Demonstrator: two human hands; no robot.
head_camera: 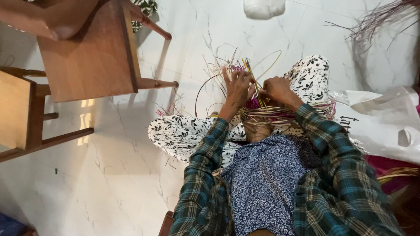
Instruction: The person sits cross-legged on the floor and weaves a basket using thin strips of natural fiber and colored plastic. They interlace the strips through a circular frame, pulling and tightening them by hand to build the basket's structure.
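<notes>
Over by the person's right side lies a crumpled white plastic bag [385, 126] on the pale marble floor [122, 175]; whether anything is inside it, I cannot tell. A pale, rounded object [264, 8] sits at the far edge of the floor, too cropped to make out.

The person sits cross-legged in black-and-white patterned trousers [183, 133] and a plaid shirt, with a half-woven piece of strips [262, 111] resting in the lap between the knees. Its strips are mostly straw-coloured, with pink, yellow and green ones mixed in, and loose ends fan out towards the floor in front.

The left hand [238, 89] is spread fairly wide, fingers splayed and lying over the upright strips, pressing them rather than closing round them. The right hand [276, 89] is curled much tighter, its fingers bunched and pinching strips just beside the left hand; the two hands are almost touching over the work.

A loose bundle of dark thin strips [380, 19] lies well apart, at the far right. On the other side stands a wooden table [87, 57], and a wooden chair [22, 113] near it.
</notes>
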